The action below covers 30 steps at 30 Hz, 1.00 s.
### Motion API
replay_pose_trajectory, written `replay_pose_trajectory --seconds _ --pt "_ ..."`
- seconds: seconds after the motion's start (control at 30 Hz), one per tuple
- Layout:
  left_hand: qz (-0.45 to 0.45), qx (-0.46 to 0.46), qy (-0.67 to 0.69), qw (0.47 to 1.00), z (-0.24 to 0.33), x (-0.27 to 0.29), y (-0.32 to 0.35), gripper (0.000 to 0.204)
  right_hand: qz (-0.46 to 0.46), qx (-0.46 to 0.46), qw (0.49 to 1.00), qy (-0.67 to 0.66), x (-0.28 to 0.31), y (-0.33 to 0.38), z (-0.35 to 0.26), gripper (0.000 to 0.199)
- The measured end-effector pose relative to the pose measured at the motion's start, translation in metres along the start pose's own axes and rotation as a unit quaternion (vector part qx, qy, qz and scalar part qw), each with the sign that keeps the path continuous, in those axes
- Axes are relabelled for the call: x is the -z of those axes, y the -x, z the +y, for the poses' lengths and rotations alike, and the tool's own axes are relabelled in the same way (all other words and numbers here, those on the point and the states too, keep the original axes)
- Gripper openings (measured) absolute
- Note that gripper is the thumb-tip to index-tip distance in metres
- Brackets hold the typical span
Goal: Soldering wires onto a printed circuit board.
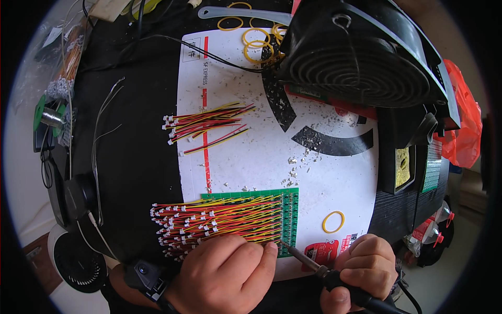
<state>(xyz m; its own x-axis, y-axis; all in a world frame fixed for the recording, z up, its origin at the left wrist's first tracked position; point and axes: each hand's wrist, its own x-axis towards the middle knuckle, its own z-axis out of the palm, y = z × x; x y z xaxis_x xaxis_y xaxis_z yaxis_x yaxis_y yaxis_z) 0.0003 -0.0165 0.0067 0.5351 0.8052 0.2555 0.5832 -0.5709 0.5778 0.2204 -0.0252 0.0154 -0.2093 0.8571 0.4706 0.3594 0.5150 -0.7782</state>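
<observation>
A green circuit board panel (pixel 289 220) lies on the white cardboard sheet near me, with rows of red, black and yellow wires (pixel 246 214) fixed along it. Their white connector plugs (pixel 180 222) point left. My left hand (pixel 230 272) is closed at the board's lower part, its fingertips pinching a wire close to the solder pads; the wire end is mostly hidden. In my right hand (pixel 366 267) is a soldering iron (pixel 327 275), its tip touching or very near the pads beside my left fingertips. Loose wires (pixel 214 124) with white plugs lie farther up the sheet.
A large black fan (pixel 361 68) stands at the back right. A yellow sponge (pixel 402 167) sits in a holder at the right, beside another green board (pixel 432 166). Rubber bands (pixel 256 44), solder bits (pixel 300 159) and a solder spool (pixel 50 117) lie about.
</observation>
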Motion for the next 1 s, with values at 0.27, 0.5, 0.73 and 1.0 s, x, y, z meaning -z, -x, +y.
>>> replay_pose_trajectory --seconds 0.27,0.5,0.73,1.0 --pt "-0.015 0.039 0.003 0.999 0.003 0.006 0.002 0.015 0.019 0.004 0.999 -0.036 -0.005 0.006 0.008 0.021" --pt "0.021 0.057 0.019 0.998 0.005 0.001 0.001 0.009 0.017 -0.003 1.0 -0.02 -0.002 0.006 0.007 0.021" --pt "0.015 0.04 0.009 0.999 0.006 0.002 0.0 0.007 0.019 0.002 1.0 -0.012 -0.001 0.004 0.005 0.021" --pt "0.014 0.035 0.015 0.999 0.005 -0.001 -0.001 0.01 0.003 0.009 1.0 -0.01 0.001 0.002 0.005 0.022"
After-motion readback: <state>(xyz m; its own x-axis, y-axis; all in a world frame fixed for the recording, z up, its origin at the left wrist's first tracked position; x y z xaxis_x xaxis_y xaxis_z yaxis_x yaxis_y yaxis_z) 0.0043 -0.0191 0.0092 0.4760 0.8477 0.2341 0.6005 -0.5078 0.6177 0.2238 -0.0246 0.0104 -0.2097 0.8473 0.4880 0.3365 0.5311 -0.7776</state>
